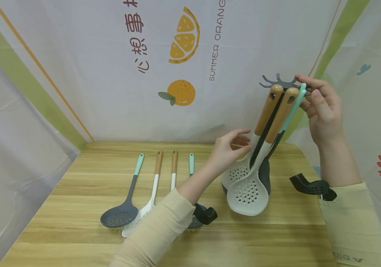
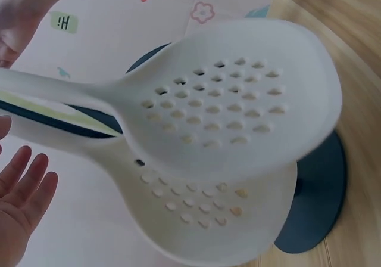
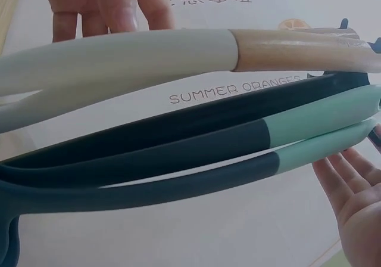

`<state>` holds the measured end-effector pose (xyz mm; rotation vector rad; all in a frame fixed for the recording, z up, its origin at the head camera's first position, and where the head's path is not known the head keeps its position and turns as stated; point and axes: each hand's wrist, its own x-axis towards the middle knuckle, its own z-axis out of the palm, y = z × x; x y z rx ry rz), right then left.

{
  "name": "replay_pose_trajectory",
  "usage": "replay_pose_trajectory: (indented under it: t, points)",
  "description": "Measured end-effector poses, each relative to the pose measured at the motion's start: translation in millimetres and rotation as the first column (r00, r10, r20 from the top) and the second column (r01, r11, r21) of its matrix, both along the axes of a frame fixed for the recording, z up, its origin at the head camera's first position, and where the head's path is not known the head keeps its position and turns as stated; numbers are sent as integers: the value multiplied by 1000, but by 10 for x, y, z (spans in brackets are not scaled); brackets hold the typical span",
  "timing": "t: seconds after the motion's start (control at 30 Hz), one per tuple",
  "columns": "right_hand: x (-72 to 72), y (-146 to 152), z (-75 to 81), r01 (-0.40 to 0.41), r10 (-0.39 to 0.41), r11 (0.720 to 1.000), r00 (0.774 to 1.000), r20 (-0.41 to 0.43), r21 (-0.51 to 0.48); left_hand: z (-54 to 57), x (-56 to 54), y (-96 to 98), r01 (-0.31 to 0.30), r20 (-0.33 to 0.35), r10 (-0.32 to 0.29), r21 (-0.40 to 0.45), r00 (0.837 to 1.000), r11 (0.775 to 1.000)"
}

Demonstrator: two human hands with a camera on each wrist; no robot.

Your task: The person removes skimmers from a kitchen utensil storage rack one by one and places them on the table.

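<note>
A utensil stand with a dark hooked top (image 1: 287, 86) bears several hanging utensils. Two white slotted spoons are on its near side; the front spoon (image 1: 248, 194) overlaps the other spoon (image 2: 196, 219), and both have wooden handles. Two turquoise-ended handles (image 3: 324, 115) hang on the right of the stand. My right hand (image 1: 325, 107) is at the stand's top, its index fingertip at the hooked rim and its thumb beside the turquoise ends. Close beside the white shafts is my left hand (image 1: 230, 146), its fingers loosely bent with nothing in them.
On the wooden table (image 1: 60, 207) several utensils lie in a row at left: a grey skimmer (image 1: 120, 216), a white slotted turner (image 1: 140, 218) and others partly under my left sleeve (image 1: 157, 230). A printed curtain (image 1: 110, 111) stands behind the table. Each wrist carries a black camera mount.
</note>
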<state>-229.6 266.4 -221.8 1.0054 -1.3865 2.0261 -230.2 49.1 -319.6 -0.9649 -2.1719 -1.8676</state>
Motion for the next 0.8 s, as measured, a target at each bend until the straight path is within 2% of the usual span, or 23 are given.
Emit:
replay_pose_trajectory:
  t: [0.13, 0.4, 0.8]
  points:
    - [6, -3, -1, -10, 10, 1000, 1000, 6, 3, 2, 7, 59, 9, 4, -9, 6, 1000, 1000]
    - [7, -6, -11, -18, 18, 1000, 1000, 20, -4, 6, -9, 142, -20, -13, 20, -28, 1000, 999]
    - [15, -12, -22, -19, 19, 1000, 1000, 15, 18, 28, -8, 134, -41, -152, 20, -138, 988, 990]
